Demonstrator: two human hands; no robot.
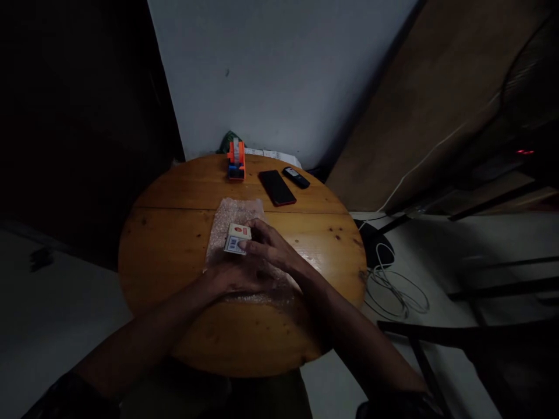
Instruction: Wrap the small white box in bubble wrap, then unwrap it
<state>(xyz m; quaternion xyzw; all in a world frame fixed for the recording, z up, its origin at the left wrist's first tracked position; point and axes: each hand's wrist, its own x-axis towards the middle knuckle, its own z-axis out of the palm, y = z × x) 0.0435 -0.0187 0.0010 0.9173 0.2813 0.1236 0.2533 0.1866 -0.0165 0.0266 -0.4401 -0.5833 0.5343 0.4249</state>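
Observation:
A small white box [237, 238] with red and blue print lies on a sheet of bubble wrap [233, 218] spread on the round wooden table [174, 250]. My right hand [271, 247] grips the box's near right edge, fingers closed on it. My left hand [231, 278] rests on the bubble wrap just below the box, under the right hand; its fingers are mostly hidden in the dim light.
An orange tape dispenser [236, 160], a dark phone [276, 187] and a small black remote-like device [296, 177] lie at the table's far side. White cables [393, 288] coil on the floor to the right. Dark furniture frames stand at right.

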